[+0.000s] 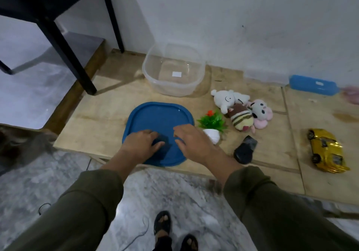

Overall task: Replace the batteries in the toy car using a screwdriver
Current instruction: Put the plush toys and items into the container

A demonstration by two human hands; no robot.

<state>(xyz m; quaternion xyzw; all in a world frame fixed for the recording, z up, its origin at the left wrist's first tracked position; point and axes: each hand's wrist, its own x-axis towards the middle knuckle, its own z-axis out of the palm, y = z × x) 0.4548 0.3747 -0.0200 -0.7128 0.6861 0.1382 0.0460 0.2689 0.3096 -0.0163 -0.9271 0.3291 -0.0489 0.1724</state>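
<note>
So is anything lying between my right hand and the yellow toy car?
Yes. Between the right hand and the toy car lie a white shell and a black gadget on the wooden board.

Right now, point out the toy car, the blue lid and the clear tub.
toy car (328, 150), head view, on its roof.
blue lid (159, 117), head view, bare middle.
clear tub (172, 90), head view, near wall.

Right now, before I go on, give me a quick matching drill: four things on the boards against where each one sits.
Things:
1. toy car
2. clear tub
3. blue lid
4. plastic plant

Places:
A. against the back wall
B. under both hands
C. far right, alone
D. between the lid and the soft toys

Pairs: 1-C, 2-A, 3-B, 4-D
</note>
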